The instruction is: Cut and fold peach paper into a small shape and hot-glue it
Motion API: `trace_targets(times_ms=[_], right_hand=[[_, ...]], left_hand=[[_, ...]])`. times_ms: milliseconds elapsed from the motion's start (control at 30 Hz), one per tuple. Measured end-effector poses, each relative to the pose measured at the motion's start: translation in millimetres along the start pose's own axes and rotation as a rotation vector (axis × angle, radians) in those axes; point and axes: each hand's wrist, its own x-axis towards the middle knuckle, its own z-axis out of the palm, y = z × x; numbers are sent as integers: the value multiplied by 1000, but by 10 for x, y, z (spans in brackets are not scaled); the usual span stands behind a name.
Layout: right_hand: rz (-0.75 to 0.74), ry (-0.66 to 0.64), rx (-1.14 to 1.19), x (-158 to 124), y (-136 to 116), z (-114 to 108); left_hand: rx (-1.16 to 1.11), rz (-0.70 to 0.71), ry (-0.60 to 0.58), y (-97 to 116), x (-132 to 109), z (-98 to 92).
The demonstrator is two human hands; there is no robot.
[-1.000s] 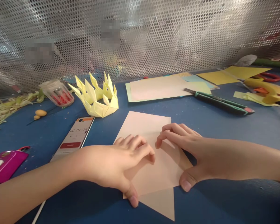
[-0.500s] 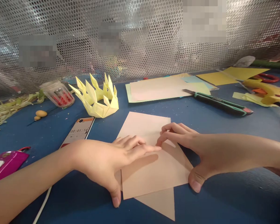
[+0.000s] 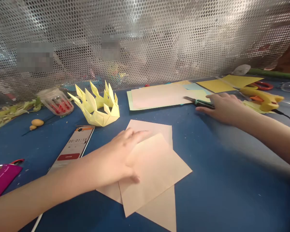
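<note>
A folded sheet of pale pink paper [image 3: 154, 167] lies on the blue table [image 3: 219, 180] in front of me. My left hand [image 3: 122, 151] rests flat on its left part, fingers stretched toward the fold's upper edge. My right hand [image 3: 223, 106] is off to the right at the back, lying over the green utility knife [image 3: 198, 102], whose blade end sticks out to the left of the fingers. The fingers curl down on the handle, and most of the knife is hidden under the hand.
A yellow paper crown [image 3: 98, 104] stands behind the phone [image 3: 74, 146] showing a timer. Pink and yellow sheets [image 3: 157, 96] lie at the back, a yellow glue gun [image 3: 264, 96] and red scissors [image 3: 263, 85] at right. A plastic cup [image 3: 56, 101] and magenta object [image 3: 1, 175] sit left. Perforated metal screen behind.
My right hand left the folded paper and moved right and back onto the utility knife. The paper has turned slightly under my left hand, which now lies flat on it alone.
</note>
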Motion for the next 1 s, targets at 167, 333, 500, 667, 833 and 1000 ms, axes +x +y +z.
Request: trace_targets(times_ms=[167,333,500,667,833,1000], right_hand=[[125,86,-147,122,212,127],[86,284,-100,65,34,104],[-230,406,48,-129,-367,34],[-522,364,135,-257,-581,82],[-830,123,125,-327,-650,88],[-965,-3,102,-377,-695,65]], left_hand=[[-155,37,57,-147,111,-119],[-185,49,274,-325,207,-206],[-143,29,355,-364,212,-317],[-4,61,428,-325,154,-377],[18,38,359,-312,143,-380],[-28,-21,230,-373,186,-299]])
